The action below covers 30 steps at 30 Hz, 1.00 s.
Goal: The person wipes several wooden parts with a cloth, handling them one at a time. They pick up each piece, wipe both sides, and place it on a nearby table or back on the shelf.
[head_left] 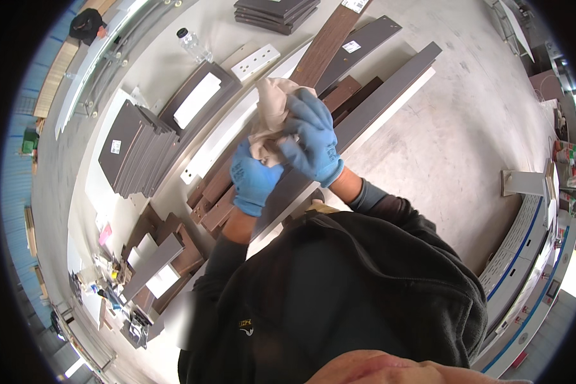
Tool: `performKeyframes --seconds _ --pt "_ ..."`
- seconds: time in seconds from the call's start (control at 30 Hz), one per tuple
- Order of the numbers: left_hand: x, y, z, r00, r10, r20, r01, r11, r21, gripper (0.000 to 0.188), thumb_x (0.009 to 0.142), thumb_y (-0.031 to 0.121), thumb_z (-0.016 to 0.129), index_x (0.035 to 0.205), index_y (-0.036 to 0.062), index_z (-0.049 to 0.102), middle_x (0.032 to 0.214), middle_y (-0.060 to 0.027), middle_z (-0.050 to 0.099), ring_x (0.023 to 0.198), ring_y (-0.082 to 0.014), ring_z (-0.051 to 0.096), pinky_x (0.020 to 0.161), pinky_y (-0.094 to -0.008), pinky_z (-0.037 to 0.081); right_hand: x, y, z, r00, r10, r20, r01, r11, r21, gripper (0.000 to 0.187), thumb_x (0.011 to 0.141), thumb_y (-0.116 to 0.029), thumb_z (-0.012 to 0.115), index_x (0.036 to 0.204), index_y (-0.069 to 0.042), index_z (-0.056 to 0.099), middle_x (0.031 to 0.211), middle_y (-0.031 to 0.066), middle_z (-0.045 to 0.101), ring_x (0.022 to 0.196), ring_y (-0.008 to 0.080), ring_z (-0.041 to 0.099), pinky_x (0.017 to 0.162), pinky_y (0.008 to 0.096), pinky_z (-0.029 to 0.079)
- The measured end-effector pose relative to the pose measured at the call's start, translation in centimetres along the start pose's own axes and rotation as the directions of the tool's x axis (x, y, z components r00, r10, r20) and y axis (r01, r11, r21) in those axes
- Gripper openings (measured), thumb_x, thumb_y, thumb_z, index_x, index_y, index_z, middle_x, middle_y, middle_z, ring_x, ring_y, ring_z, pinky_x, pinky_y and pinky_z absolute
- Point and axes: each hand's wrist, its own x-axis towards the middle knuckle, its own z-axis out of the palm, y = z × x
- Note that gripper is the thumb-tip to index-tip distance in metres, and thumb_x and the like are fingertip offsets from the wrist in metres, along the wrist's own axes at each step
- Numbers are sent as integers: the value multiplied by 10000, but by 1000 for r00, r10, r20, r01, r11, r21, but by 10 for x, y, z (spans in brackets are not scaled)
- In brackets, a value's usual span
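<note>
A crumpled beige cloth (272,105) is bunched up between my two hands, above the worktable. My left hand (253,179), in a blue work glove, is closed on the cloth's lower end. My right hand (315,144), gloved alike, grips the cloth from its right side; its fingers are slightly blurred. Beneath the hands runs a long dark grey board (390,89) along the table's near edge. Brown wood-grain pieces (217,198) lie beside it, partly hidden by my left hand. A longer brown board (333,41) and a white drilled strip (214,150) lie just beyond.
Dark grey panels (141,153) are stacked on the left, another stack (275,13) at the far side. A clear bottle (192,45) with a black cap stands near a white drilled plate (255,62). Small tools (134,323) clutter the lower left. Another person (88,25) is at the upper left.
</note>
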Motion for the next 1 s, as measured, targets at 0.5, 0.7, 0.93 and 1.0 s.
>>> performKeyframes --seconds 0.5,0.7,0.93,1.0 --pt "-19 81 40 999 3 45 -9 990 138 571 670 114 837 1164 26 564 1043 -194 625 976 -404 633 806 -485 529 -37 -32 -18 296 950 -98 -630 271 727 364 988 -196 701 1246 47 615 1141 101 707 985 154 671 847 292 553" --pt "-23 89 13 933 13 360 -86 978 188 566 796 183 781 1269 -20 546 1077 -263 636 1003 -404 642 828 -491 535 -43 -16 -41 275 887 -370 -515 461 723 245 960 -161 725 1089 46 698 993 78 726 875 170 699 757 291 569" --pt "-118 72 -60 879 20 477 -112 980 164 682 872 322 751 1408 -25 510 1152 -257 651 1037 -404 648 880 -492 534 -18 67 -220 519 833 -193 -137 304 943 258 1031 -124 605 1200 65 652 1106 163 733 962 297 725 850 360 617" --pt "-138 62 -76 846 -70 529 -44 979 200 703 868 345 750 1415 -25 511 1158 -247 654 1045 -397 650 890 -483 537 -14 81 -257 487 861 -147 -212 280 936 291 1050 -166 577 1239 44 648 1142 174 727 1004 308 719 923 399 598"
